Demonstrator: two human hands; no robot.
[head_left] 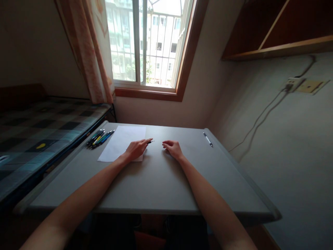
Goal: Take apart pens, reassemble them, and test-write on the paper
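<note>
My left hand [136, 149] is closed on a dark pen [150, 142], whose thin tip points right, over the right edge of a white paper sheet [122, 142]. To the right of that tip, my right hand [172, 148] hovers at or just above the grey table [166, 187], fingers curled and pinched together; anything between them is too small to name. Several pens [98, 139] lie in a bunch at the table's left side, beside the paper. One black and white pen [208, 139] lies alone near the right edge.
Beyond the table are a wall and a window [145, 45] with an orange curtain [91, 52]. A bed with a checked cover [52, 121] stands at the left. On the right wall are a socket [293, 84] with hanging cables and a wooden shelf [281, 50] above.
</note>
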